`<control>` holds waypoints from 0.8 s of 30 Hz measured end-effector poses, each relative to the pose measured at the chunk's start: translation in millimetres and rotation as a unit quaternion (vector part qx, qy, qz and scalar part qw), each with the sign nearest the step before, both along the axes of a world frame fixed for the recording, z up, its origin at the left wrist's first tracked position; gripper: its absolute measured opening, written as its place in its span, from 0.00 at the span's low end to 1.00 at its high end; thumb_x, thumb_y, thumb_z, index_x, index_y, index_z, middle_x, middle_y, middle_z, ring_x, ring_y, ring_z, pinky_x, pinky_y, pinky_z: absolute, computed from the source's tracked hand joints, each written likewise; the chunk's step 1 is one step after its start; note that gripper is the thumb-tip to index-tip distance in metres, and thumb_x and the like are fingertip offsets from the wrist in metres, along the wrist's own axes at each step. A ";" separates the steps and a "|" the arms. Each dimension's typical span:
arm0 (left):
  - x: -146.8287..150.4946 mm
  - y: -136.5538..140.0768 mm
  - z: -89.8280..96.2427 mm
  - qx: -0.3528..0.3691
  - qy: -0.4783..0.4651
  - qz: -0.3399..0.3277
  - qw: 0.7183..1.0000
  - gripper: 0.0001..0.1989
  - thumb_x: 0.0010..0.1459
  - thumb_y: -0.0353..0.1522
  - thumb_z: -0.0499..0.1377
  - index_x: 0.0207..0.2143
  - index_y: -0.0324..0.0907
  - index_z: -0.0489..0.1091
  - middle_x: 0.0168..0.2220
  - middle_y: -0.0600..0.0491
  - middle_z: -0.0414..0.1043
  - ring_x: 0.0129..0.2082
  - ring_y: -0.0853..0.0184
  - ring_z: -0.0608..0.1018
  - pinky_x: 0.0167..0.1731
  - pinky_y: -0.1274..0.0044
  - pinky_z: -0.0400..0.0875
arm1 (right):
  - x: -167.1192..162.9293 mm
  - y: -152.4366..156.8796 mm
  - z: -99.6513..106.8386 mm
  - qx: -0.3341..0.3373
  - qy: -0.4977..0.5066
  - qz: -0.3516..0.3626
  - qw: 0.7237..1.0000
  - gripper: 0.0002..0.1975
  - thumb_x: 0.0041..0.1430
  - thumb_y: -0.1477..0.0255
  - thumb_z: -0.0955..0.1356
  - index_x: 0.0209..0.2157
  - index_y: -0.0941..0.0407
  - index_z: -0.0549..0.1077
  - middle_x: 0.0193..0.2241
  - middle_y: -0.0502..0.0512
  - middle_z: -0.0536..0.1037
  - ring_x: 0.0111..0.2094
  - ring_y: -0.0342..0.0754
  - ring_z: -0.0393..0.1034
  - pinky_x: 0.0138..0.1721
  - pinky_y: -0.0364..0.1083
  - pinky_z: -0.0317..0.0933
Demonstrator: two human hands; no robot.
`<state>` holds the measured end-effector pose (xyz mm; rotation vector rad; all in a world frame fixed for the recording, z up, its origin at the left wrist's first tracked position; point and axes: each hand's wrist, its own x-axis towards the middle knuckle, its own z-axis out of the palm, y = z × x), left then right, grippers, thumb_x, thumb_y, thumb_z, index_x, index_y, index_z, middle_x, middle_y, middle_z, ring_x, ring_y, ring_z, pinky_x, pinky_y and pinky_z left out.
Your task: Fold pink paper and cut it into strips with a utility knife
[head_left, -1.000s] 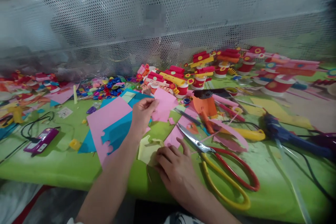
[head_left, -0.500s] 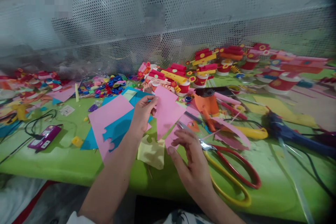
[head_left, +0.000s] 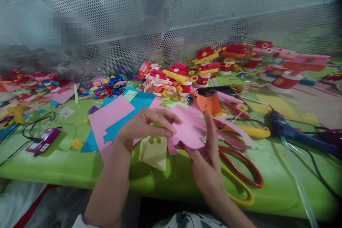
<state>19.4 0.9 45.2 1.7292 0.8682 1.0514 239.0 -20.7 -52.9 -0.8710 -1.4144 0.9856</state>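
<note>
Right now, near the middle of the frame, a pink paper piece (head_left: 191, 128) is held above the green tabletop (head_left: 80, 172), between the two hands. The left hand (head_left: 149, 123) pinches its left edge between thumb and fingertips, coming in from the left with the wrist bent. The right hand (head_left: 207, 156) sits at the lower right edge, forefinger pointing up along the paper and thumb set well apart beneath it; whether these two press on the paper, I cannot tell.

The piece looks smooth, matte and thin, with a curved lower edge. Just below the left hand lies a pale yellow paper scrap (head_left: 153, 156), roughly square, with rounded bites cut from its top. Left of centre, a larger pink sheet (head_left: 110, 114) with a notched edge overlaps blue paper (head_left: 143, 101). Towards the lower right, scissors (head_left: 255, 166) show one red and one yellow looped handle. Red-and-white cups (head_left: 204, 80) topped with paper rolls stand in the upper middle, before a grey panel (head_left: 187, 17) full of small round holes.

The scissor blades are mostly hidden behind the right hand and the pink piece. The right thumb's tip is covered by the paper. Cups at the far right are blurred, and both forearms run out of the frame at the bottom.
</note>
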 end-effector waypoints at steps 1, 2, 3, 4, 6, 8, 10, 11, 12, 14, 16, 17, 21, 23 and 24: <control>-3.7 -0.7 1.4 0.001 0.023 -0.026 0.999 0.06 0.61 0.34 0.75 0.40 0.55 0.89 0.54 0.48 0.85 0.55 0.54 0.85 0.56 0.64 0.80 | 1.1 0.0 -2.8 -0.013 0.014 0.008 1.000 0.38 0.70 0.61 0.70 0.76 0.38 0.56 0.74 0.61 0.66 0.53 0.52 0.81 0.45 0.51 0.81; -6.9 -1.2 2.6 -0.003 0.046 -0.048 0.998 0.07 0.60 0.33 0.74 0.41 0.55 0.89 0.56 0.48 0.84 0.56 0.54 0.85 0.57 0.64 0.80 | 2.3 0.3 -5.8 -0.037 0.038 0.025 0.998 0.35 0.68 0.61 0.72 0.73 0.40 0.64 0.75 0.61 0.66 0.57 0.55 0.80 0.47 0.52 0.81; -9.3 -1.6 3.7 -0.010 0.069 -0.062 0.996 0.09 0.59 0.33 0.75 0.42 0.55 0.89 0.59 0.48 0.83 0.57 0.53 0.84 0.58 0.63 0.79 | 3.3 0.7 -8.5 -0.063 0.061 0.044 0.995 0.33 0.66 0.61 0.74 0.70 0.42 0.69 0.74 0.60 0.68 0.61 0.57 0.78 0.50 0.54 0.81; -11.0 -1.9 4.7 -0.017 0.090 -0.066 0.994 0.11 0.58 0.33 0.75 0.43 0.55 0.89 0.61 0.48 0.82 0.60 0.51 0.83 0.61 0.62 0.77 | 4.2 1.3 -10.7 -0.082 0.070 0.058 0.992 0.31 0.65 0.61 0.74 0.68 0.44 0.72 0.72 0.60 0.71 0.63 0.58 0.76 0.53 0.55 0.80; -12.2 -1.5 5.7 -0.019 0.111 -0.024 0.993 0.12 0.58 0.33 0.75 0.45 0.53 0.88 0.63 0.48 0.80 0.66 0.49 0.79 0.65 0.60 0.74 | 5.4 2.6 -12.9 -0.107 0.072 0.055 0.990 0.31 0.65 0.61 0.74 0.68 0.45 0.73 0.71 0.60 0.72 0.65 0.59 0.75 0.58 0.57 0.78; -12.9 1.8 4.5 -0.008 0.077 0.075 0.994 0.11 0.60 0.35 0.73 0.46 0.51 0.88 0.64 0.48 0.79 0.65 0.50 0.79 0.62 0.61 0.77 | 5.8 3.6 -12.5 -0.117 0.058 0.029 0.991 0.32 0.65 0.61 0.74 0.69 0.45 0.72 0.73 0.59 0.70 0.67 0.58 0.72 0.62 0.57 0.75; -16.8 8.8 0.8 0.009 -0.011 0.192 0.981 0.12 0.60 0.36 0.72 0.47 0.49 0.87 0.61 0.48 0.81 0.51 0.58 0.86 0.50 0.68 0.82 | 5.5 4.1 -11.3 -0.122 0.046 0.006 0.991 0.33 0.65 0.60 0.75 0.69 0.44 0.71 0.74 0.57 0.67 0.70 0.58 0.69 0.66 0.59 0.72; -21.0 13.0 -1.7 0.020 -0.061 0.265 0.962 0.13 0.58 0.37 0.73 0.45 0.47 0.86 0.52 0.48 0.85 0.41 0.64 0.86 0.44 0.71 0.82 | 5.3 4.3 -10.9 -0.124 0.042 0.002 0.991 0.33 0.65 0.60 0.75 0.69 0.42 0.71 0.74 0.55 0.67 0.71 0.58 0.67 0.68 0.60 0.70; -26.8 17.1 -4.2 0.034 -0.109 0.341 0.933 0.12 0.57 0.38 0.74 0.43 0.46 0.86 0.39 0.51 0.85 0.32 0.68 0.82 0.37 0.75 0.80 | 5.1 4.5 -10.9 -0.125 0.039 -0.001 0.991 0.33 0.65 0.60 0.75 0.69 0.40 0.71 0.74 0.54 0.67 0.72 0.58 0.66 0.69 0.60 0.69; -42.2 23.3 -8.6 0.079 -0.194 0.483 0.850 0.11 0.59 0.41 0.72 0.41 0.46 0.84 0.23 0.60 0.73 0.20 0.76 0.68 0.32 0.78 0.75 | 5.2 5.2 -12.2 -0.118 0.027 0.001 0.993 0.33 0.65 0.60 0.75 0.69 0.38 0.70 0.74 0.52 0.67 0.72 0.58 0.66 0.69 0.60 0.68; -59.2 25.6 -11.0 0.153 -0.242 0.595 0.751 0.10 0.60 0.40 0.72 0.41 0.45 0.81 0.22 0.63 0.65 0.19 0.77 0.62 0.29 0.80 0.69 | 5.5 6.6 -14.4 -0.093 0.001 0.011 0.996 0.34 0.66 0.60 0.75 0.71 0.39 0.68 0.73 0.54 0.69 0.70 0.57 0.69 0.66 0.59 0.71; -66.7 25.5 -11.4 0.188 -0.254 0.632 0.708 0.11 0.62 0.40 0.71 0.42 0.45 0.80 0.23 0.63 0.64 0.20 0.77 0.62 0.28 0.81 0.67 | 5.5 7.6 -15.6 -0.077 -0.014 0.019 0.997 0.36 0.66 0.60 0.75 0.73 0.40 0.66 0.72 0.56 0.70 0.68 0.56 0.72 0.64 0.57 0.73; -82.1 21.1 -9.6 0.285 -0.210 0.699 0.621 0.22 0.70 0.43 0.62 0.63 0.49 0.70 0.37 0.57 0.73 0.32 0.72 0.75 0.36 0.79 0.72 | 2.2 11.3 -18.4 -0.043 -0.045 0.049 0.997 0.42 0.65 0.58 0.75 0.76 0.41 0.60 0.65 0.59 0.77 0.58 0.52 0.80 0.57 0.54 0.78; -80.0 14.7 -7.0 0.297 -0.118 0.706 0.632 0.28 0.72 0.42 0.61 0.71 0.51 0.61 0.53 0.49 0.75 0.45 0.66 0.80 0.48 0.74 0.77 | -1.8 11.7 -18.1 -0.044 -0.043 0.052 0.997 0.42 0.64 0.56 0.75 0.76 0.41 0.61 0.63 0.58 0.79 0.56 0.54 0.80 0.56 0.55 0.79; -77.0 9.2 -5.5 0.282 -0.052 0.699 0.655 0.29 0.72 0.42 0.62 0.72 0.52 0.60 0.61 0.46 0.71 0.52 0.63 0.80 0.53 0.71 0.77 | -4.0 11.4 -17.7 -0.043 -0.041 0.051 0.997 0.43 0.63 0.55 0.75 0.76 0.41 0.60 0.62 0.59 0.79 0.55 0.55 0.80 0.55 0.56 0.79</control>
